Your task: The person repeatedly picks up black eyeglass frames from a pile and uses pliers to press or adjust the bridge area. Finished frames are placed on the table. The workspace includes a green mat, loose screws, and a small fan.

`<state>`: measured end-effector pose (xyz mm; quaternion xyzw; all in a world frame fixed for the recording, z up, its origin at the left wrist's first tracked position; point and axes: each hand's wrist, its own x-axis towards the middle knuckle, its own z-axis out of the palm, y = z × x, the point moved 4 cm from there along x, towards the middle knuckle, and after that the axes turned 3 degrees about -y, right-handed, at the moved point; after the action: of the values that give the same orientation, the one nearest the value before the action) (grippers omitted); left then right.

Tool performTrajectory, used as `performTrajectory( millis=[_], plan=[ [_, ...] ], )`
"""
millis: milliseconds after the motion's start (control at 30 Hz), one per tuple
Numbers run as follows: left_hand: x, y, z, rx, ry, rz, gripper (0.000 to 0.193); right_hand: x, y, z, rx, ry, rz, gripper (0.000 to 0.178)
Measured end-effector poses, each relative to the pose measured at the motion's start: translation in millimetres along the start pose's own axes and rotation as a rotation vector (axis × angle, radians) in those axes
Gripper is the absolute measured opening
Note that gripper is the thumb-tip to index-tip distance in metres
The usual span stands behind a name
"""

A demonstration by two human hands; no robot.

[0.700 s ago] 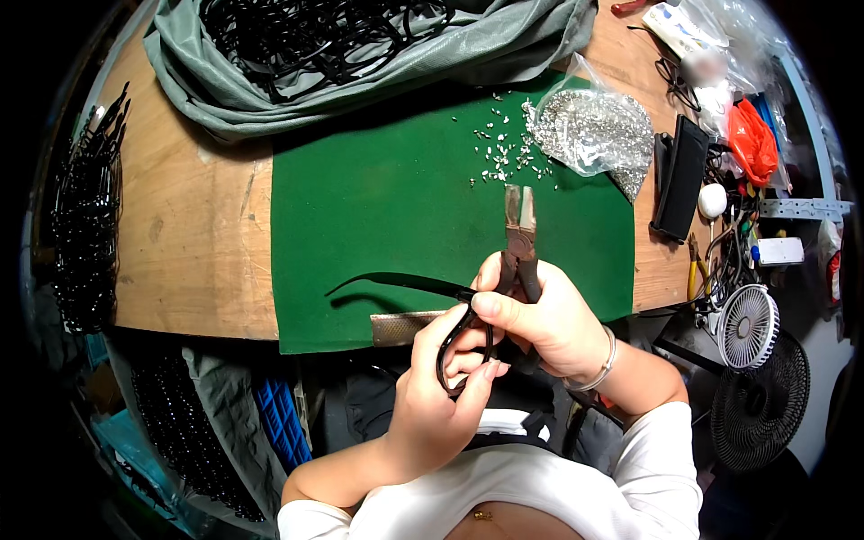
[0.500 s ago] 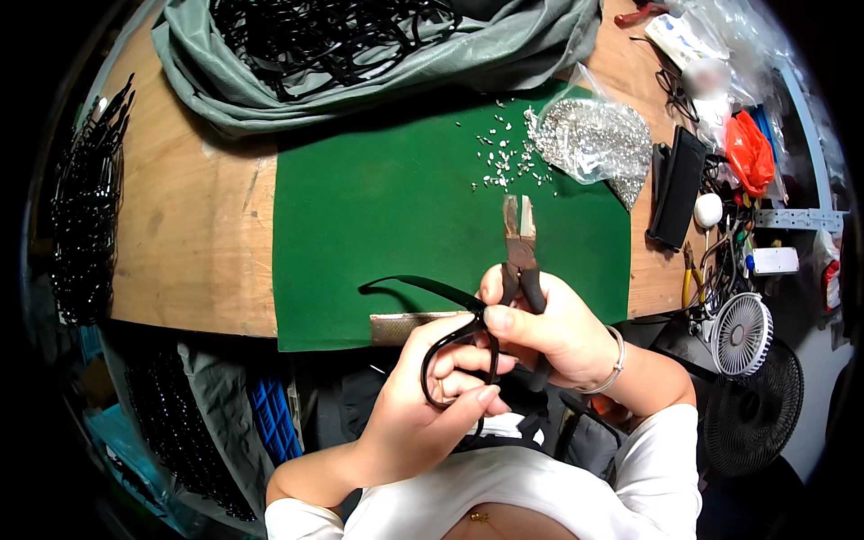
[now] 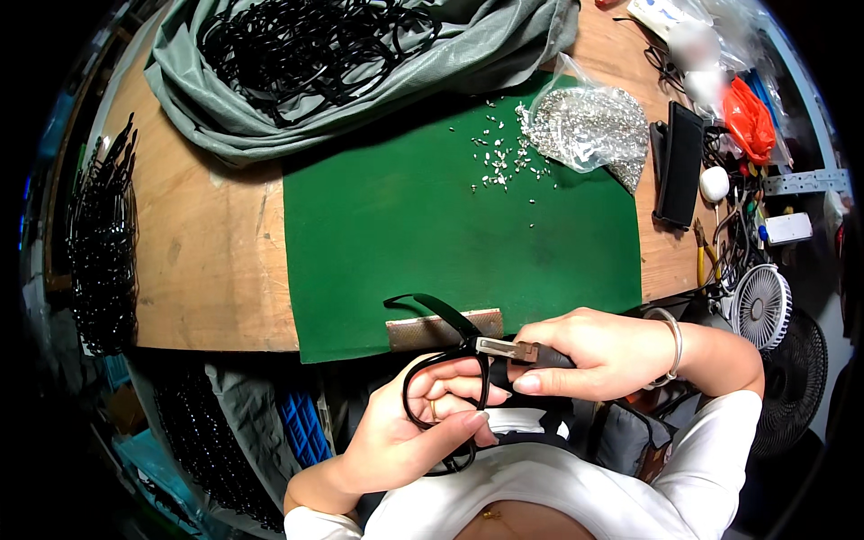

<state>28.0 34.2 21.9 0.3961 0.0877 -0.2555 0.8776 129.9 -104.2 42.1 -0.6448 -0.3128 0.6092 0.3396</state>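
My left hand (image 3: 405, 432) is closed around a black glasses frame (image 3: 411, 389), its fingers passing through the near rim opening. One temple arm (image 3: 439, 308) of the frame sticks out up and to the left over the edge of the mat. In my right hand (image 3: 594, 355) are pliers (image 3: 526, 351) with dark handles, turned sideways. The jaw tips meet the frame at its upper corner, by the temple's hinge. Whether a small part sits between the jaws cannot be made out.
A green mat (image 3: 387, 225) covers the wooden table (image 3: 207, 261). Small silvery pieces (image 3: 504, 162) lie scattered beside a clear bag (image 3: 585, 126) of them. A grey sack (image 3: 216, 135) holds black frames at the back. Right are a black phone-like slab (image 3: 679, 166), yellow-handled pliers (image 3: 702, 256) and a white fan (image 3: 760, 306).
The pliers have swung from pointing away, jaws apart, to lying sideways with their tips at the frame's corner. My right hand has let go of the frame and moved right.
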Motion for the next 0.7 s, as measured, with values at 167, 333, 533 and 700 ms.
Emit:
performTrajectory(
  millis=[167, 333, 533, 700],
  plan=[
    [-1, -7, 0, -0.005, 0.025, -0.025, 0.039, 4, 0, -3, -0.133, 0.037, -0.034, 0.036],
    [2, -8, 3, 0.010, 0.072, -0.024, 0.039, 3, 5, 3, -0.419, 0.313, -0.038, 0.036],
    [3, -4, 3, 0.018, 0.068, -0.018, 0.043, 2, 1, -15, -0.182, 0.026, -0.010, 0.040],
    [8, 6, 4, 0.040, 0.044, -0.029, 0.043, 17, 39, -27, -0.258, 0.353, -0.077, 0.035]
  ],
)
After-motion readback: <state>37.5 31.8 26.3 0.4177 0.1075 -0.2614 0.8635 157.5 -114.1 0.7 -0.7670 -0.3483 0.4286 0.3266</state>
